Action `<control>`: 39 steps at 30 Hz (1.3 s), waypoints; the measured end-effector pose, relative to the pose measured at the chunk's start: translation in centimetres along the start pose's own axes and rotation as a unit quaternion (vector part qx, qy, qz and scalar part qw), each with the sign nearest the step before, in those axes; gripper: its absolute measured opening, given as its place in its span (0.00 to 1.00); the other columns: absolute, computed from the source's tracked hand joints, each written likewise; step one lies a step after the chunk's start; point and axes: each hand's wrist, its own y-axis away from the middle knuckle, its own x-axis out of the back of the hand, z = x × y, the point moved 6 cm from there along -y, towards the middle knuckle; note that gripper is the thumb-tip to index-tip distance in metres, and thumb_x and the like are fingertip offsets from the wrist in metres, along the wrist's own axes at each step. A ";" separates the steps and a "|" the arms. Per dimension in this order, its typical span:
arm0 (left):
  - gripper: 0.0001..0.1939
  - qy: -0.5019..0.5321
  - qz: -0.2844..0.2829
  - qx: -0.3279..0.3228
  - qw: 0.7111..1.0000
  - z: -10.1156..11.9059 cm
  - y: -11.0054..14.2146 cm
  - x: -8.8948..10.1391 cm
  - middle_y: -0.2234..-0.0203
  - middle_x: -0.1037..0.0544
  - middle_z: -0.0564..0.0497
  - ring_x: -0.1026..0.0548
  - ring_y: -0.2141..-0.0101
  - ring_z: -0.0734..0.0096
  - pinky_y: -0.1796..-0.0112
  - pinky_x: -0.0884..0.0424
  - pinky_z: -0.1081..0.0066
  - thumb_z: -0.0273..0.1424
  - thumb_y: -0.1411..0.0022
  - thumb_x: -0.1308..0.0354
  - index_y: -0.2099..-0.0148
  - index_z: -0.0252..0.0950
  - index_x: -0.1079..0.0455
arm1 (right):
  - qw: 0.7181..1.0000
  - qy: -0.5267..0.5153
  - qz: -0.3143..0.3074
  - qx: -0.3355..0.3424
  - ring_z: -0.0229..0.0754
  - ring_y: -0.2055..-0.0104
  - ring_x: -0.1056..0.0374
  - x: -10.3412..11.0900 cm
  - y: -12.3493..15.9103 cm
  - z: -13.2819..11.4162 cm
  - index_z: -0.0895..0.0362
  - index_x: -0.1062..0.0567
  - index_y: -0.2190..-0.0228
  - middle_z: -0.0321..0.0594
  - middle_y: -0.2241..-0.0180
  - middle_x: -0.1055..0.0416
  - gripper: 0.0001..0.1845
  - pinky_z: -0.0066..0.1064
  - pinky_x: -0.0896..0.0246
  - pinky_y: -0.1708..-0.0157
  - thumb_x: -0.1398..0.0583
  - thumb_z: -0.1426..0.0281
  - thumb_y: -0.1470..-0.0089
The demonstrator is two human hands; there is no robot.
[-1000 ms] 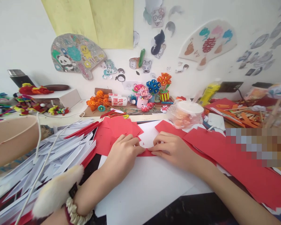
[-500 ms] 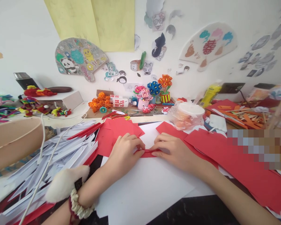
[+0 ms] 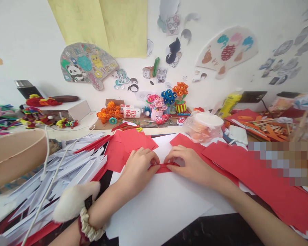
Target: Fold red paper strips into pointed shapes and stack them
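Observation:
A narrow strip of red paper (image 3: 163, 168) lies on a white sheet (image 3: 164, 201), with a fold line along its length. My left hand (image 3: 142, 167) pinches its left end between thumb and fingers. At the other end, my right hand (image 3: 182, 162) grips the strip the same way, thumb below and fingers curled over the top. Only a short middle stretch of the strip shows between the hands. Just beyond my left hand is a pile of red paper pieces (image 3: 127, 143). Long red sheets (image 3: 251, 177) are stacked beside my right forearm.
Folded white paper strips (image 3: 74, 174) heap up on the left, crossed by a white cable (image 3: 56, 169). A beige basin (image 3: 17, 150) stands at the far left. Behind the paper sit a lidded plastic cup (image 3: 207, 119) in a bag and pots of craft flowers (image 3: 157, 106).
The fingers of both hands have shifted along the red strip and its upper edge now looks folded over. My left hand has moved slightly right with its grip kept.

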 end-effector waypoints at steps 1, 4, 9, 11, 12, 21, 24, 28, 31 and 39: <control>0.05 0.002 -0.001 0.001 1.000 0.0 0.0 0.0 0.66 0.23 0.53 0.30 0.61 0.62 0.61 0.41 0.63 0.30 0.41 0.46 0.65 0.40 0.29 | 1.000 -0.011 0.000 -0.005 0.40 0.64 0.34 0.0 0.0 0.1 0.54 0.23 0.70 0.36 0.68 0.27 0.09 0.31 0.39 0.64 0.41 0.78 0.51; 0.06 0.004 -0.006 0.006 1.000 -0.2 -0.1 0.0 0.67 0.23 0.54 0.30 0.61 0.62 0.61 0.41 0.63 0.29 0.41 0.47 0.65 0.41 0.29 | 0.999 -0.036 -0.004 -0.021 0.40 0.63 0.33 0.0 0.1 0.7 0.53 0.22 0.69 0.37 0.67 0.26 0.12 0.31 0.39 0.63 0.42 0.79 0.52; 0.08 0.010 -0.014 0.014 1.000 -0.3 -0.1 0.0 0.68 0.23 0.53 0.30 0.61 0.62 0.62 0.39 0.64 0.27 0.43 0.48 0.65 0.40 0.28 | 0.996 -0.065 -0.024 -0.055 0.41 0.63 0.32 -0.3 -0.2 1.7 0.54 0.21 0.68 0.38 0.66 0.25 0.12 0.32 0.38 0.63 0.41 0.78 0.54; 0.08 0.009 -0.011 0.009 1.000 -0.2 -0.1 0.1 0.68 0.23 0.52 0.30 0.61 0.63 0.62 0.39 0.65 0.26 0.43 0.48 0.65 0.40 0.28 | 0.996 -0.066 -0.025 -0.060 0.41 0.64 0.32 -0.3 -0.3 1.8 0.54 0.21 0.69 0.38 0.67 0.25 0.12 0.32 0.38 0.64 0.41 0.78 0.54; 0.08 0.005 -0.008 0.004 1.000 -0.1 0.0 0.1 0.68 0.23 0.53 0.30 0.61 0.63 0.62 0.39 0.66 0.26 0.43 0.48 0.65 0.40 0.28 | 0.996 -0.061 -0.021 -0.058 0.41 0.64 0.32 -0.3 -0.2 1.7 0.55 0.21 0.69 0.38 0.67 0.25 0.12 0.32 0.37 0.64 0.41 0.79 0.54; 0.10 -0.203 0.034 -0.156 0.966 2.6 1.4 -0.3 0.67 0.24 0.50 0.33 0.65 0.65 0.66 0.40 0.65 0.22 0.37 0.50 0.62 0.38 0.27 | 0.983 0.136 0.014 0.119 0.42 0.63 0.38 -0.7 1.3 -1.5 0.56 0.23 0.63 0.42 0.65 0.31 0.15 0.35 0.39 0.63 0.46 0.81 0.44; 0.08 -0.287 0.047 -0.217 0.932 3.8 2.1 -0.8 0.70 0.25 0.48 0.33 0.67 0.64 0.67 0.39 0.65 0.20 0.40 0.48 0.65 0.33 0.28 | 0.965 0.205 0.025 0.159 0.44 0.62 0.39 -1.3 1.8 -2.1 0.61 0.24 0.64 0.45 0.64 0.32 0.16 0.36 0.40 0.64 0.49 0.85 0.46; 0.07 -0.329 0.055 -0.238 0.912 4.4 2.7 -1.1 0.75 0.27 0.48 0.33 0.70 0.64 0.69 0.40 0.65 0.19 0.42 0.48 0.67 0.31 0.29 | 0.938 0.285 0.038 0.192 0.45 0.67 0.41 -2.1 2.4 -2.8 0.63 0.26 0.69 0.45 0.70 0.33 0.15 0.36 0.44 0.69 0.51 0.85 0.47; 0.09 -0.309 0.062 -0.226 0.922 4.2 2.7 -1.0 0.75 0.27 0.49 0.33 0.72 0.65 0.70 0.40 0.65 0.18 0.43 0.50 0.66 0.32 0.29 | 0.920 0.324 0.069 0.210 0.44 0.70 0.43 -2.1 2.7 -3.3 0.64 0.25 0.67 0.44 0.74 0.34 0.17 0.36 0.46 0.71 0.52 0.84 0.46; 0.14 -0.283 0.063 -0.200 0.936 3.9 2.6 -1.2 0.76 0.26 0.49 0.31 0.74 0.67 0.69 0.38 0.65 0.15 0.46 0.53 0.65 0.33 0.29 | 0.900 0.367 0.086 0.219 0.47 0.66 0.37 -2.3 2.9 -3.6 0.63 0.23 0.66 0.49 0.68 0.27 0.19 0.38 0.45 0.67 0.53 0.83 0.42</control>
